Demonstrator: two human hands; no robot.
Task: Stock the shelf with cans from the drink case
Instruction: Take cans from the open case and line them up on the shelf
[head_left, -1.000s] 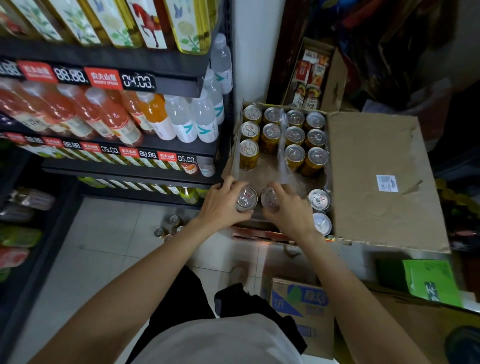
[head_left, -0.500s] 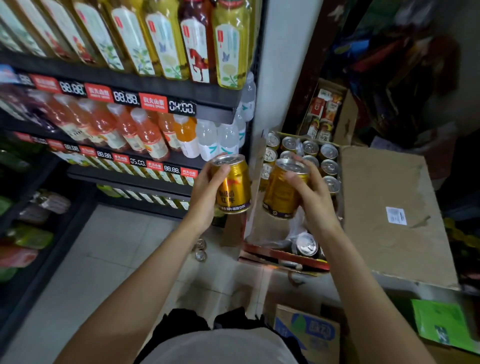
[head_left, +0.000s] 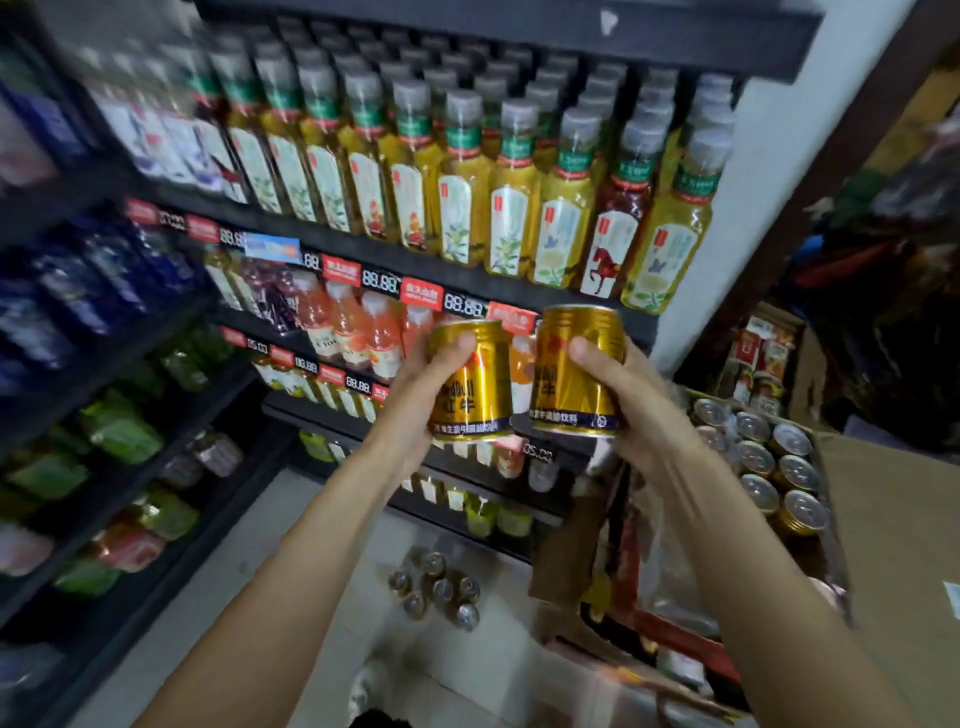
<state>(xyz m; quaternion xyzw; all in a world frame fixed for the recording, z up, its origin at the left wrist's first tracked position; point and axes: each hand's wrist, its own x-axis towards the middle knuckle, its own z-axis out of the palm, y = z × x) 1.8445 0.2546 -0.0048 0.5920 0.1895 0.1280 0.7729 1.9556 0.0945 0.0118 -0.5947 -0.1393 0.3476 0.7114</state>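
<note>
My left hand (head_left: 415, 400) grips a gold can (head_left: 475, 387) upright, and my right hand (head_left: 631, 402) grips a second gold can (head_left: 574, 364) just to its right. Both cans are raised in front of the black shelf unit (head_left: 457, 275), level with its middle rows of bottles. The open cardboard drink case (head_left: 883, 519) sits at the right and below, with several silver-topped gold cans (head_left: 763, 462) still standing in it. Torn plastic wrap hangs at the case's near side.
Rows of yellow tea bottles (head_left: 509, 208) fill the upper shelf, orange drink bottles (head_left: 358, 327) the one below. Several small cans (head_left: 441, 587) stand on the tiled floor by the shelf's foot. Another shelf with green packs (head_left: 119, 431) runs along the left.
Both hands lifted a can each out of the case and raised them up toward the shelf. The view tilted upward, so higher shelves show.
</note>
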